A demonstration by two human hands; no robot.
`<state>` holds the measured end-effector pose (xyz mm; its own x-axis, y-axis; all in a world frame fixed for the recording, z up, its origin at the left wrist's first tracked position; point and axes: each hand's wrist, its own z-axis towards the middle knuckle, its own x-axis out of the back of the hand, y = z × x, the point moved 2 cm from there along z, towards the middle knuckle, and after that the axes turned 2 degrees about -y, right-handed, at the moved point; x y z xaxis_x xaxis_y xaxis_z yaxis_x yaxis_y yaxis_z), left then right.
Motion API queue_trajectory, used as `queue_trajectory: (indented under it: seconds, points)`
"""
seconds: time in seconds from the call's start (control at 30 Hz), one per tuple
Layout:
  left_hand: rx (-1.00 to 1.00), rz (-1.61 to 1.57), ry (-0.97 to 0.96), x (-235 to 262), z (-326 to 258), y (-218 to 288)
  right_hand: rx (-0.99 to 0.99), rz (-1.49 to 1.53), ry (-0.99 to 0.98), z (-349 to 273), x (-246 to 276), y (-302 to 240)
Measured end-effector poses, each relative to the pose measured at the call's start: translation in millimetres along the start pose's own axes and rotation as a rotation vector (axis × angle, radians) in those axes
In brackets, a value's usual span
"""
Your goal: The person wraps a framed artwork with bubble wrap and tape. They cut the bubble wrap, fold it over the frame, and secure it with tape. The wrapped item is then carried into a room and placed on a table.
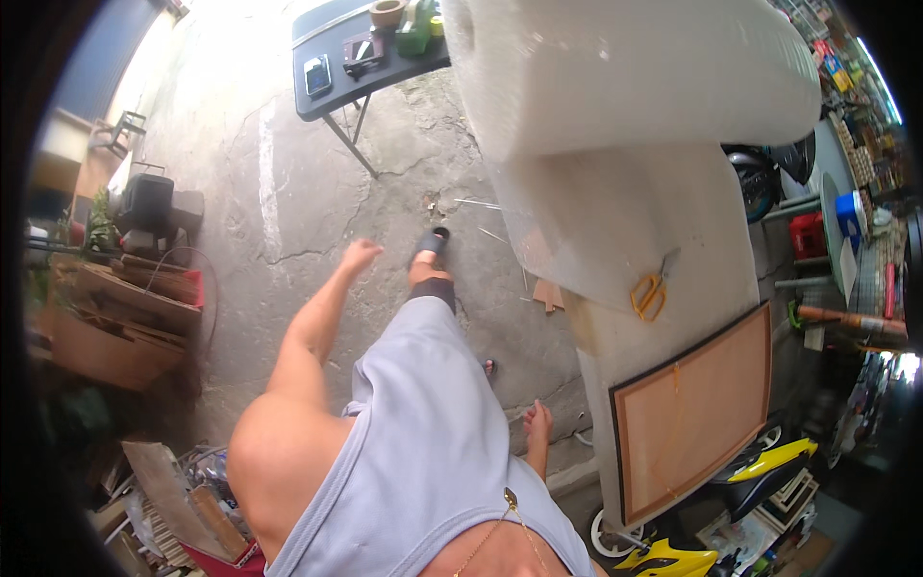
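My left hand [360, 256] hangs at my side over the concrete floor, fingers loosely bent, with nothing seen in it. Lower down on the other side, my right hand [538, 420] is also loose and holds nothing I can see. To my right is a surface covered with bubble wrap [663, 212], fed from a large roll of wrap [625, 77] at its far end. Orange-handled scissors [649, 295] lie on the wrap. Nearer to my right hand, a dark-edged framed panel [697, 413] lies with its brown backing up.
A folding table [385, 72] ahead bears a phone [316, 75], a brown tape roll [386, 12] and a green tape dispenser [414, 27]. Cardboard [125, 317] is piled at left. Yellow motorbike parts [769, 462] stand at the lower right. Thin white strips [478, 203] lie on the floor.
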<state>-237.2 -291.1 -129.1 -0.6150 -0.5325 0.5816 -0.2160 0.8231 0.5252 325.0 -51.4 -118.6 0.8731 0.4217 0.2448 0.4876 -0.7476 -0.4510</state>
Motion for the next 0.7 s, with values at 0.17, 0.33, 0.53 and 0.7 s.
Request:
queue_trajectory:
  seconds: [0.17, 0.33, 0.53, 0.7]
  points:
    - [-0.069, -0.223, 0.383, 133, 100, 88, 0.407, -0.296, -0.08, 42, -157, -109]
    - [-0.25, -0.181, 0.649, 240, 209, 148, 0.733, -0.486, -0.334, -31, -433, -317]
    - [-0.367, -0.247, 0.774, 288, 256, 168, 1.285, -0.253, -0.165, -47, -682, -520]
    - [-0.241, -0.2, 0.784, 268, 225, 133, 1.403, -0.238, 0.115, -44, -767, -584]
